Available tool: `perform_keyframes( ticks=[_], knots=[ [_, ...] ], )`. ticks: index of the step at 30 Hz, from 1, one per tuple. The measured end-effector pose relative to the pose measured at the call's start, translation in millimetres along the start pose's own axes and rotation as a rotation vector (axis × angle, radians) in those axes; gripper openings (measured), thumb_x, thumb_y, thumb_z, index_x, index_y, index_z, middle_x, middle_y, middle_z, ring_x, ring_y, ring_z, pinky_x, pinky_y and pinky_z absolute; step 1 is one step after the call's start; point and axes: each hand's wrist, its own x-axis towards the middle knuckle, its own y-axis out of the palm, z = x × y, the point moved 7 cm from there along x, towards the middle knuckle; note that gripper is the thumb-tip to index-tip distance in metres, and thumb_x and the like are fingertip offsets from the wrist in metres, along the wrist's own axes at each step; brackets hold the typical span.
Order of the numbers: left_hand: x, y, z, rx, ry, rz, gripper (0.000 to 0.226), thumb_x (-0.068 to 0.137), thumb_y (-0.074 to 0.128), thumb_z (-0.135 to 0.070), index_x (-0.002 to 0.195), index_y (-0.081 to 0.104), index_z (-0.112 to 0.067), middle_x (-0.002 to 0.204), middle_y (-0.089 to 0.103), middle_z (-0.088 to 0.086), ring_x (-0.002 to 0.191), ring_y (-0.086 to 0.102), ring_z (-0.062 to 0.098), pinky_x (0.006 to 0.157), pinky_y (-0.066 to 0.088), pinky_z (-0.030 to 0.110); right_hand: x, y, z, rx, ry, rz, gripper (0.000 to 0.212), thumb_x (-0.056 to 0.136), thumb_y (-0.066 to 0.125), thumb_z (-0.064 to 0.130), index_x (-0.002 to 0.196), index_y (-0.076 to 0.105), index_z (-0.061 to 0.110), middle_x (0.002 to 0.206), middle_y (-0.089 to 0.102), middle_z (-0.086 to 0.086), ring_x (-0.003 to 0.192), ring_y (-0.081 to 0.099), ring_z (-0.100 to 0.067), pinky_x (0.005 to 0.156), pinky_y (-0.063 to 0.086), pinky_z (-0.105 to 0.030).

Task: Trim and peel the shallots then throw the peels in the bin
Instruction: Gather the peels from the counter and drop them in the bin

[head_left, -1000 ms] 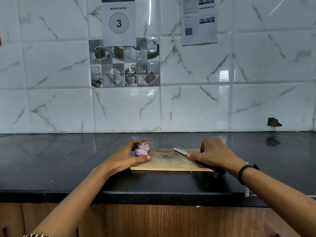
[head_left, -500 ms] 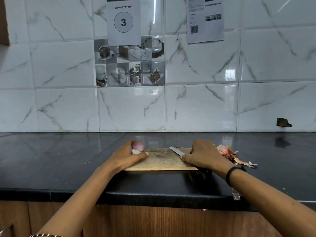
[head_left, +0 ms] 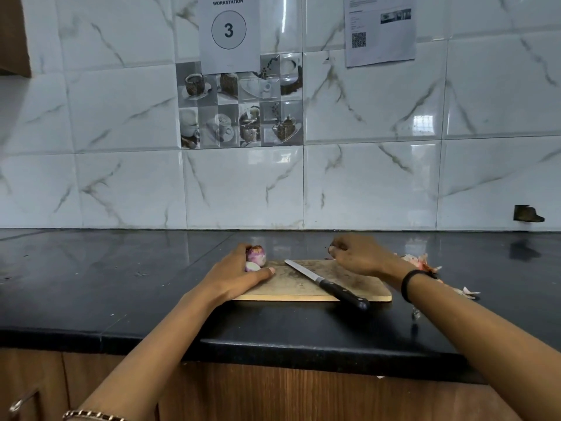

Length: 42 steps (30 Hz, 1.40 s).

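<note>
Two peeled purple-white shallots (head_left: 256,255) sit at the far left corner of the wooden cutting board (head_left: 299,287). My left hand (head_left: 235,278) cups them, fingers behind and thumb in front. A black-handled knife (head_left: 326,284) lies loose and diagonal on the board, its handle sticking out over the near edge. My right hand (head_left: 359,257) hovers over the board's far right corner with fingers curled down; whether it pinches anything is hidden. Shallot peels (head_left: 417,262) lie on the counter just right of the board, behind my right wrist.
The black stone counter (head_left: 121,275) runs left and right and ends at a marble-tiled wall. One more peel scrap (head_left: 470,292) lies farther right. Wooden cabinet fronts (head_left: 273,396) are below the counter edge. No bin is in view.
My right hand let go of the knife, which now lies on the board, and moved back to the board's far right corner. My left hand stays around the shallots.
</note>
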Motion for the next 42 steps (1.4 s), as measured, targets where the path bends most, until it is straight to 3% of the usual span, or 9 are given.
perform_keyframes(
  ticks=[5,9,18,22,25,29,32,38,42],
  knots=[
    [6,0,6,0.052,0.008,-0.011,0.083,0.066,0.053,-0.083,0.132,0.044,-0.033,0.126,0.06,-0.006,0.112,0.06,0.02,0.101,0.048,0.044,24,25,-6,-0.043,-0.05,0.23,0.042,0.11,0.03,0.029,0.149,0.042,0.02,0.153,0.047,-0.006,0.138,0.044,-0.026,0.108,0.033,-0.034],
    [7,1,6,0.059,0.011,-0.013,0.077,0.072,0.055,-0.078,0.134,0.044,-0.033,0.129,0.059,-0.007,0.115,0.059,0.021,0.102,0.047,0.044,31,44,1,-0.128,-0.053,0.346,0.052,0.11,0.022,0.047,0.152,0.038,0.022,0.159,0.039,-0.005,0.145,0.036,-0.026,0.114,0.026,-0.036],
    [8,0,7,0.08,0.009,0.002,0.086,0.066,0.05,-0.085,0.136,0.043,-0.034,0.129,0.059,-0.007,0.114,0.059,0.019,0.102,0.048,0.045,9,21,-45,-0.272,0.043,0.328,0.068,0.101,0.012,0.067,0.146,0.046,0.028,0.151,0.049,-0.007,0.137,0.045,-0.029,0.114,0.032,-0.043],
    [7,0,7,0.093,0.016,0.001,0.086,0.066,0.048,-0.087,0.136,0.043,-0.037,0.13,0.059,-0.009,0.115,0.059,0.019,0.102,0.048,0.045,-10,4,-69,-0.353,0.087,0.302,0.071,0.101,0.01,0.066,0.138,0.051,0.022,0.156,0.042,-0.008,0.151,0.027,-0.025,0.119,0.019,-0.045],
    [5,-1,4,0.107,0.023,-0.001,0.086,0.067,0.046,-0.087,0.136,0.044,-0.036,0.129,0.06,-0.008,0.114,0.059,0.019,0.101,0.048,0.044,-25,-3,-56,-0.341,-0.013,0.266,0.067,0.105,0.011,0.057,0.148,0.041,0.014,0.164,0.029,-0.005,0.156,0.01,-0.017,0.125,0.002,-0.039],
    [2,-3,0,0.134,0.035,-0.019,0.075,0.075,0.046,-0.08,0.135,0.046,-0.034,0.13,0.06,-0.008,0.114,0.058,0.019,0.101,0.046,0.043,-56,6,-22,-0.197,-0.139,0.394,0.058,0.109,0.012,0.05,0.162,0.01,0.027,0.168,0.0,0.008,0.155,0.0,-0.01,0.118,-0.003,-0.025],
    [1,-4,-3,0.173,0.054,-0.049,0.061,0.089,0.049,-0.069,0.136,0.046,-0.031,0.133,0.06,-0.006,0.118,0.057,0.018,0.101,0.045,0.043,-73,8,-16,-0.208,-0.148,0.447,0.054,0.11,0.008,0.045,0.161,0.009,0.03,0.168,0.002,0.012,0.154,0.0,-0.004,0.113,-0.002,-0.018],
    [-6,-8,-13,0.222,0.076,-0.1,0.059,0.095,0.046,-0.062,0.143,0.043,-0.027,0.145,0.053,-0.005,0.128,0.052,0.019,0.107,0.04,0.041,-100,-16,-26,-0.274,-0.09,0.358,0.054,0.111,0.006,0.039,0.162,0.009,0.024,0.169,0.002,0.009,0.154,-0.002,-0.006,0.118,-0.004,-0.025],
    [-14,-12,-25,0.265,0.076,-0.127,0.06,0.098,0.044,-0.058,0.147,0.04,-0.023,0.151,0.047,0.001,0.136,0.045,0.023,0.11,0.032,0.042,-113,-7,-22,-0.141,-0.16,0.343,0.061,0.108,0.016,0.053,0.162,0.01,0.026,0.169,0.006,0.01,0.154,0.004,-0.006,0.121,-0.001,-0.025]
  ],
)
